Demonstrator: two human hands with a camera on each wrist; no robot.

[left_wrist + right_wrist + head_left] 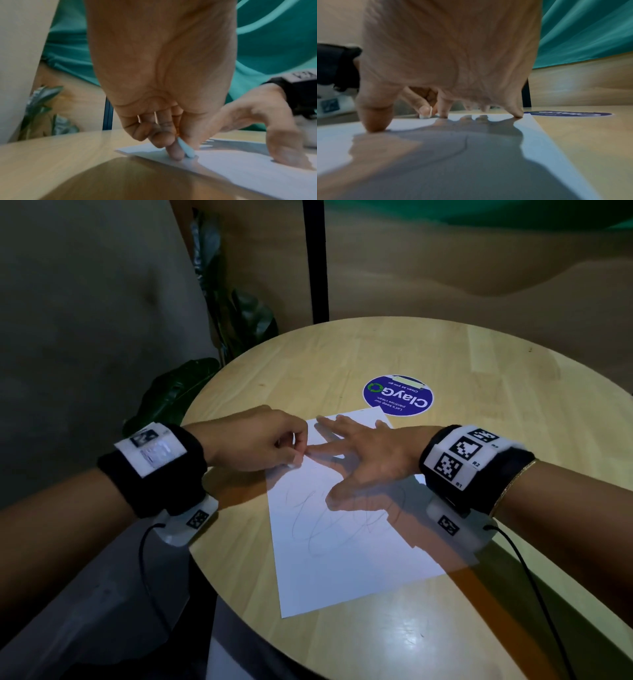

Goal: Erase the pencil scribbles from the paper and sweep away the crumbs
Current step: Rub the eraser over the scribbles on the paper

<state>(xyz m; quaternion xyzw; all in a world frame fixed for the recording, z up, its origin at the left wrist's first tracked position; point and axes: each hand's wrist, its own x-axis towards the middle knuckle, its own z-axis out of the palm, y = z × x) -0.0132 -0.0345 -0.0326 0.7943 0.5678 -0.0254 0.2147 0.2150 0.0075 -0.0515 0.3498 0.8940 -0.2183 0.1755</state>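
Note:
A white sheet of paper [346, 563] lies on the round wooden table [479, 364], with grey pencil scribbles [308, 525] across its middle. My left hand [260, 440] pinches a small white eraser [186, 149] between thumb and curled fingers, its tip on the paper's left edge near the far corner. In the right wrist view the eraser [426, 114] shows beyond my fingers. My right hand [363, 453] lies spread on the upper part of the sheet, fingertips [373, 125] pressing the paper [539, 142] down, thumb just above the scribbles.
A round blue sticker [398, 395] is stuck to the table just beyond the paper. Dark plant leaves [178, 392] stand off the table's left edge, and a black post [317, 261] rises behind it. Cables hang from both wrist units.

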